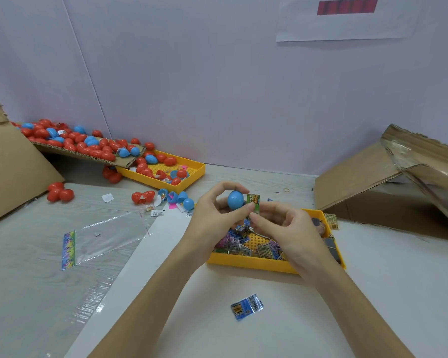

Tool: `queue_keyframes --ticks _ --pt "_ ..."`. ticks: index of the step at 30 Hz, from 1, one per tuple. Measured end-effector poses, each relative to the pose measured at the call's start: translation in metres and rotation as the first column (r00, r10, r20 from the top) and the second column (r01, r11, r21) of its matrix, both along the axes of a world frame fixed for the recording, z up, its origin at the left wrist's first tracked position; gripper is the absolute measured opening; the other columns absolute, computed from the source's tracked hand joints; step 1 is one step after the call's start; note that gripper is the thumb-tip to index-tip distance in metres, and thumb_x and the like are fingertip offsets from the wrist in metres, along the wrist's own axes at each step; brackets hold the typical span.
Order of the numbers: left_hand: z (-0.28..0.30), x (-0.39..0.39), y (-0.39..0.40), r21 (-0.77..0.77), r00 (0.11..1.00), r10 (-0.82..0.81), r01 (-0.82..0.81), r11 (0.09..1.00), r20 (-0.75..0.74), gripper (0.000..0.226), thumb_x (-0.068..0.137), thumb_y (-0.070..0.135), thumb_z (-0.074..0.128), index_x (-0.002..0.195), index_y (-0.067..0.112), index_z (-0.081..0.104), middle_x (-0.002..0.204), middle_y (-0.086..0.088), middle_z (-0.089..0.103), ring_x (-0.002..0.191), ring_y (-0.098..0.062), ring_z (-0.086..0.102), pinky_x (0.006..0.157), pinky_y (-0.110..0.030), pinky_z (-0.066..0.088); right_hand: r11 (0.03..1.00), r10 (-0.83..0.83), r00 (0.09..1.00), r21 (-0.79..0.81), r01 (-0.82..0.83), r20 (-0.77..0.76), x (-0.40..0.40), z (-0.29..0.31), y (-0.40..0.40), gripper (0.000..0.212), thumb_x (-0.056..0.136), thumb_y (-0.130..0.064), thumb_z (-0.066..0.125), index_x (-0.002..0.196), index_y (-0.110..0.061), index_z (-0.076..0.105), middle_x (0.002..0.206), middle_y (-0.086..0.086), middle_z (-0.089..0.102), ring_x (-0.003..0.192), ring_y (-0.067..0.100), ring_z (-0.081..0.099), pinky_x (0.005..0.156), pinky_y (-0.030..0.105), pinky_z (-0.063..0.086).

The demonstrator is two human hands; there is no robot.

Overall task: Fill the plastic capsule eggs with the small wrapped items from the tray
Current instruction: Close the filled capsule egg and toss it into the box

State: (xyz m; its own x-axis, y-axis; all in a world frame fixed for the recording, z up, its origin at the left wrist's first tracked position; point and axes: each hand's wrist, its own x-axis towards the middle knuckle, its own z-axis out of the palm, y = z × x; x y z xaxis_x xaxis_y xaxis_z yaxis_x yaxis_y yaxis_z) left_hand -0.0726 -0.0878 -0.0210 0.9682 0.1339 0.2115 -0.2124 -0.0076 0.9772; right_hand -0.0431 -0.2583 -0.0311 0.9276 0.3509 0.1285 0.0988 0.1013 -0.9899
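— What are the hands doing?
— The left hand (215, 218) has its fingers (224, 188) curled round a blue capsule egg (235, 199), over the yellow tray (254, 262) of wrapped items (251, 245). The right hand (292, 236) pinches a green wrapped packet (253, 201) against it, thumb and forefinger pressed together.
— Is the egg open?
— Possibly; the fingers hide it.
— Nearby?
— A blue packet (246, 306) on the desk (373, 293); red and blue eggs (70, 140) piled far left.

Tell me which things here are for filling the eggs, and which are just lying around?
For the job:
blue egg in the left hand
green packet pinched by the right hand
near yellow tray of packets
pile of red and blue eggs

Lying about:
clear plastic bag
rubber band
torn cardboard box
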Motion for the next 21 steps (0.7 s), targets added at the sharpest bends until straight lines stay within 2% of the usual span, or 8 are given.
queue_keyframes --ticks 6,11,14,16,18,21 --pt "0.0026 -0.0002 0.0004 -0.010 0.998 -0.050 0.050 0.999 -0.037 0.030 0.084 0.021 0.082 0.111 0.025 0.070 0.084 -0.004 0.074 0.070 -0.014 0.067 0.069 -0.023 0.056 0.993 -0.105 0.994 -0.055 0.106 0.029 0.0003 -0.0005 -0.0014 0.015 0.093 -0.018 0.072 0.108 -0.016 0.076 0.093 0.000 0.078 0.089 0.010 0.073 0.072 0.018 0.056" --pt "0.0057 -0.0007 -0.0034 -0.066 0.995 -0.072 0.068 0.996 -0.063 0.026 0.087 0.027 0.078 0.109 0.019 0.068 0.086 -0.006 0.074 0.073 -0.018 0.068 0.069 -0.025 0.057 0.983 -0.174 0.984 -0.055 0.175 0.025 0.0024 -0.0020 -0.0007 0.009 0.097 -0.020 0.068 0.101 -0.019 0.075 0.088 0.001 0.078 0.086 0.016 0.075 0.072 0.024 0.060" --pt "0.0054 0.0000 -0.0030 -0.144 0.991 -0.109 0.098 0.985 -0.071 0.016 0.093 0.026 0.071 0.105 0.015 0.065 0.092 -0.011 0.075 0.076 -0.022 0.069 0.069 -0.027 0.058 0.979 -0.196 0.980 -0.047 0.197 0.036 0.0034 -0.0022 -0.0011 0.010 0.098 -0.016 0.067 0.105 -0.011 0.073 0.088 0.004 0.079 0.083 0.019 0.077 0.071 0.026 0.062" --pt "0.0044 0.0014 -0.0015 -0.181 0.991 -0.117 0.103 0.978 -0.070 0.015 0.098 0.015 0.065 0.113 0.014 0.061 0.097 -0.014 0.076 0.080 -0.025 0.072 0.072 -0.028 0.060 0.977 -0.212 0.977 -0.024 0.212 0.015 0.0038 -0.0023 -0.0014 0.009 0.097 -0.012 0.067 0.105 -0.009 0.071 0.086 0.006 0.079 0.082 0.020 0.077 0.069 0.024 0.061" --pt "0.0035 0.0039 -0.0016 -0.271 0.987 -0.131 0.101 0.957 -0.096 0.026 0.101 0.010 0.059 0.125 0.013 0.051 0.103 -0.017 0.076 0.088 -0.031 0.075 0.073 -0.030 0.061 0.969 -0.245 0.970 -0.029 0.245 0.004 0.0041 -0.0023 -0.0020 0.007 0.097 -0.014 0.068 0.102 -0.011 0.072 0.083 0.005 0.079 0.077 0.017 0.076 0.067 0.022 0.060" --pt "0.0044 0.0070 -0.0035 -0.416 0.972 -0.173 0.092 0.905 -0.162 0.023 0.107 0.014 0.048 0.128 0.005 0.046 0.109 -0.021 0.075 0.095 -0.035 0.075 0.070 -0.029 0.061 0.948 -0.308 0.951 -0.075 0.309 0.026 0.0050 -0.0030 -0.0024 0.003 0.095 -0.020 0.071 0.095 -0.018 0.073 0.083 0.005 0.074 0.075 0.015 0.068 0.070 0.027 0.059"
